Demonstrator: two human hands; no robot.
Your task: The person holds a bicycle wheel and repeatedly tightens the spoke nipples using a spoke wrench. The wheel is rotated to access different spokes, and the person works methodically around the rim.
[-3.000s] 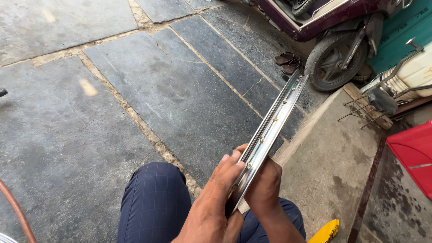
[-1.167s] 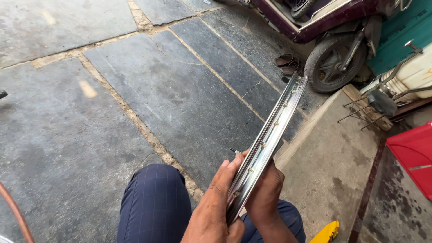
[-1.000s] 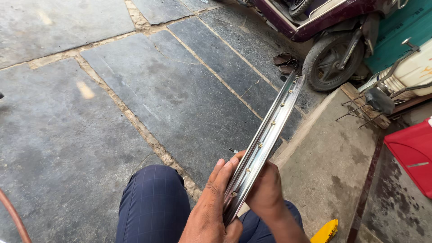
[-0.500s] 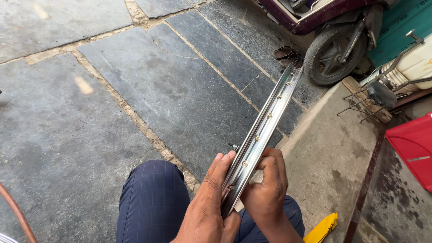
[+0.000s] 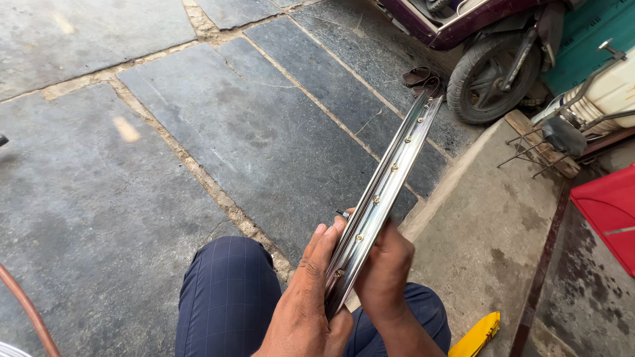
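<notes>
I hold a shiny metal wheel rim (image 5: 390, 178) edge-on over my lap; it runs from my hands up and away to the right. Small brass spoke nipples dot its inner channel. My left hand (image 5: 307, 297) lies flat against the rim's left side, fingers stretched along it. My right hand (image 5: 387, 271) clasps the rim's right side near its lower end, fingers curled behind it. A small dark tool tip (image 5: 342, 214) pokes out just above my left fingertips. Both knees in dark blue checked trousers (image 5: 228, 297) sit under the rim.
Grey stone slabs (image 5: 132, 165) cover the ground ahead. A parked scooter's wheel (image 5: 493, 76) and a pair of sandals (image 5: 420, 76) lie at the far right. A concrete step (image 5: 489, 225), a red panel (image 5: 612, 208), a yellow object (image 5: 476, 336) and a brown hose (image 5: 23, 311) are nearby.
The rim has stayed in both hands and turned slightly. My right hand has shifted its hold along the rim's right side. The view has tilted a little.
</notes>
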